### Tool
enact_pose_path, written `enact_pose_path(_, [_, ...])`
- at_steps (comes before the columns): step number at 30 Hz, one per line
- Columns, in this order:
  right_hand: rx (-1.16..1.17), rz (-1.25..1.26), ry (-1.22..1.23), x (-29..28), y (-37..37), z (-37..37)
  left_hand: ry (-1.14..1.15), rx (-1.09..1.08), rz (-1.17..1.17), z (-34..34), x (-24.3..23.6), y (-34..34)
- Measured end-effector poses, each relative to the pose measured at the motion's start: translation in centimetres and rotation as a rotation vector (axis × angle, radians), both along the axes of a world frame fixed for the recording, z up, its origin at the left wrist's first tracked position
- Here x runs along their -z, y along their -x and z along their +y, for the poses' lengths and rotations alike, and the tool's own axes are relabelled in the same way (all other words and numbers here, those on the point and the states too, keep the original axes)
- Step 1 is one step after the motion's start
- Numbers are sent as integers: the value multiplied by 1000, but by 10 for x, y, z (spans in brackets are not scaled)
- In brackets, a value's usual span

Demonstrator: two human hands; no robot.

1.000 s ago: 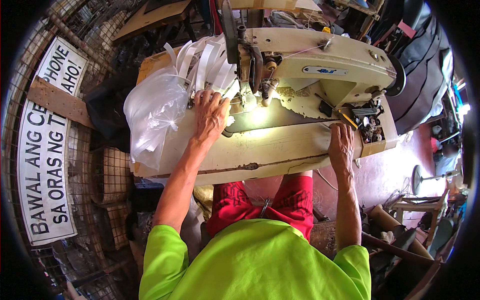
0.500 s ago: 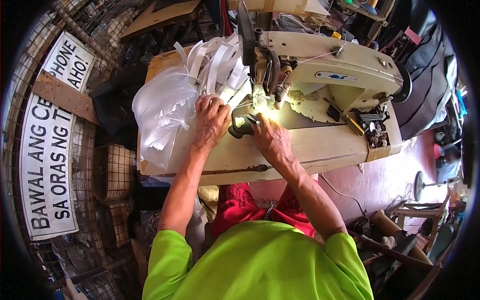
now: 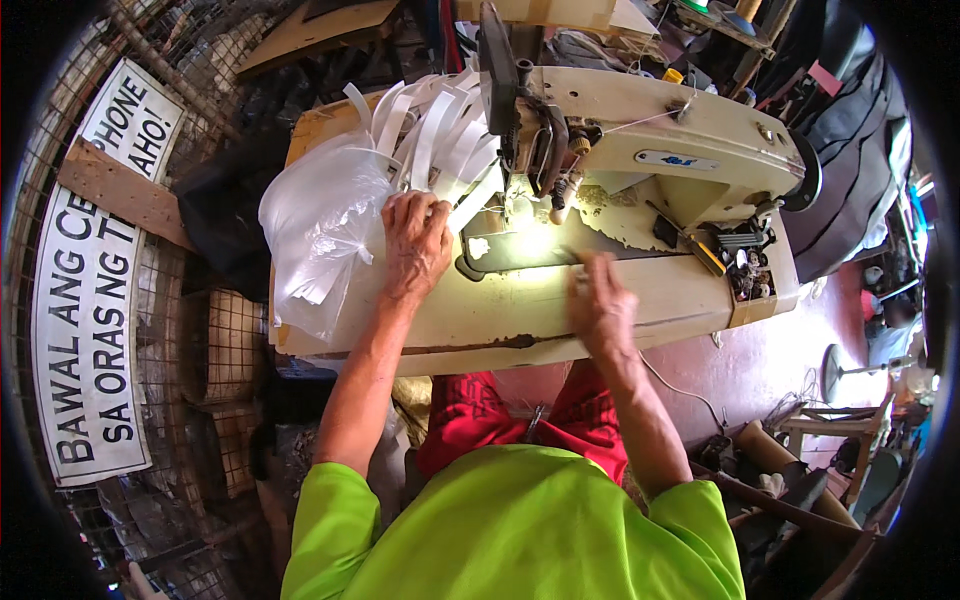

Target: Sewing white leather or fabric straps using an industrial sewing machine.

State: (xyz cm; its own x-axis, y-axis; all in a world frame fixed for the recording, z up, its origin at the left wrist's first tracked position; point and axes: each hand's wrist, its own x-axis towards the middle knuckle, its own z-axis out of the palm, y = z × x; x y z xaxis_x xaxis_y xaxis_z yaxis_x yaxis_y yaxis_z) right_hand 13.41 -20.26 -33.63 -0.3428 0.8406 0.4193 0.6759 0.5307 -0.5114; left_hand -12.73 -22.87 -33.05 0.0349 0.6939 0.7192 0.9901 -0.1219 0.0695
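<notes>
Curled fingers of my left hand [image 3: 416,240] close on the end of a white strip [image 3: 477,200], left of the sewing machine's [image 3: 690,120] needle area. Behind that hand lies a heap of white strips [image 3: 432,125]. A knotted clear plastic bag [image 3: 325,215] of white material sits against its left side. My right hand [image 3: 603,308] is over the front of the machine bed [image 3: 460,325], smeared by motion. A dark blurred shape shows by its fingertips, too unclear to name. The machine's lamp lights the bed around the presser foot.
A yellow-and-black-handled screwdriver [image 3: 705,250] lies at the bed's right, beside an open box of small metal parts [image 3: 752,275]. The handwheel [image 3: 808,172] sticks out at the far right. Wire mesh with a white sign [image 3: 95,400] stands on the left.
My right hand has drawn away from the needle area, rightward and toward me, with a dark pointed tool seen in it earlier. My left hand has shifted slightly left.
</notes>
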Motion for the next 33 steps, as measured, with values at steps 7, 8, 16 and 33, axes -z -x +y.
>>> enact_pose_path(7, [243,-205,-326,9,-89,36,81,-32,-297,28,-1,-53])
enact_pose_path(8, [208,-202,-338,12,-89,37,100,-70,-270,37,1,-60])
enact_pose_path(16, [192,-87,-368,6,-79,30,211,-111,-339,44,6,-63])
enact_pose_path(33, [-710,-248,-502,0,74,64,296,65,-800,-19,-9,-42])
